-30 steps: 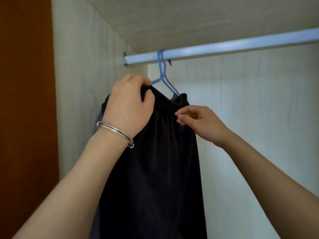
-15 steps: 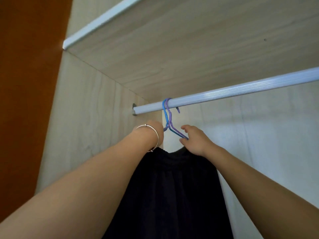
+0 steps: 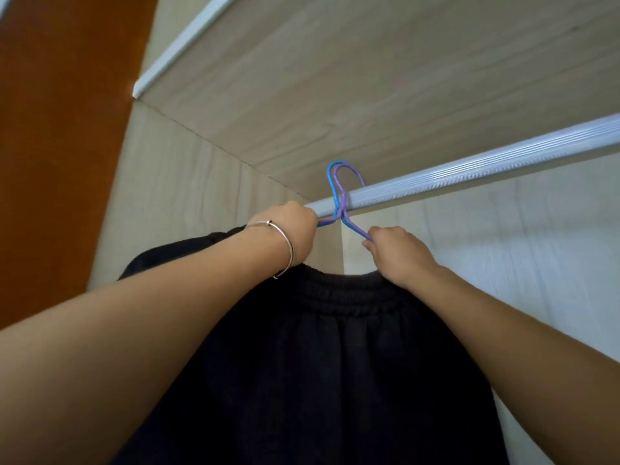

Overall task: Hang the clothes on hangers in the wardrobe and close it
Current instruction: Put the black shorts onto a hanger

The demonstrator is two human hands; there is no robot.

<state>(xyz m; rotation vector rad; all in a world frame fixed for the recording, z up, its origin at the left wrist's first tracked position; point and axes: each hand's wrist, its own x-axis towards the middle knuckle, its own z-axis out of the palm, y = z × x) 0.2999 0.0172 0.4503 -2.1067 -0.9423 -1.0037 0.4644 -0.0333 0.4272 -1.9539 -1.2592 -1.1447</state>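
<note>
A black garment (image 3: 335,357) with a gathered elastic waistband hangs below the white wardrobe rail (image 3: 469,172). Two thin hangers, one blue (image 3: 331,182) and one purple (image 3: 345,193), hook over the rail side by side. My left hand (image 3: 295,229), with a silver bangle on its wrist, is closed at the left arm of the hangers, just under the rail. My right hand (image 3: 399,253) pinches the right arm of the hangers where it enters the waistband. The hangers' lower parts are hidden by the cloth and my hands.
The wardrobe's pale wooden top panel (image 3: 369,78) lies close above the rail, and its side wall (image 3: 188,203) stands at the left. An orange-brown door or wall (image 3: 60,129) fills the far left. The rail runs bare toward the right.
The view has tilted upward and come nearer to the rail. Both hands have risen from the waistband to the hanger arms just under the rail.
</note>
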